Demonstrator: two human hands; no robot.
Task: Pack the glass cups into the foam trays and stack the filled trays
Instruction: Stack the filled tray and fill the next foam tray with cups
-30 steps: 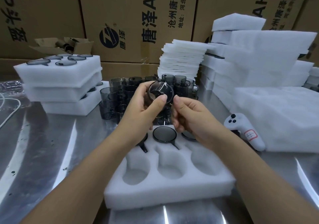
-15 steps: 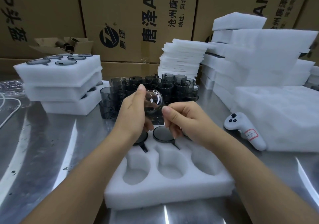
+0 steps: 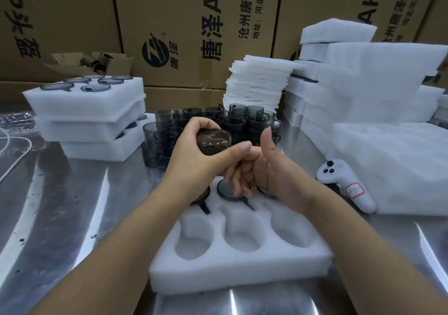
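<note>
Under the curled fingers (image 3: pixel 206 123) of your left hand (image 3: pixel 194 156) sits one smoky grey glass cup (image 3: pixel 213 142), with the fingers arched over its top and the thumb clamped along its underside, so that hand alone is grasping it. A second ago the cup was raised with its round face toward you and both hands pinching it. Since then you have turned and lowered it, and your right hand (image 3: pixel 269 171) has given up its pinch. Its thumb now stands straight up, clear of the glass, and its fingers fold in just below your left thumb. I cannot tell whether they catch the cup's handle or hold nothing. That reads as the look-over being finished and the cup being lined up for a pocket. Directly beneath your fingers lies the foam tray (image 3: pixel 242 270). The three pockets nearest your knuckles are already filled and the three toward your wrists are empty, so the tray is about half packed. Just beyond your fingertips the loose cups (image 3: pixel 244 120) wait in a cluster, and farther off to the left of them stand the stacked filled trays (image 3: pixel 84 111). Both forearms reach in from below and meet over the tray, wrists fairly level.
</note>
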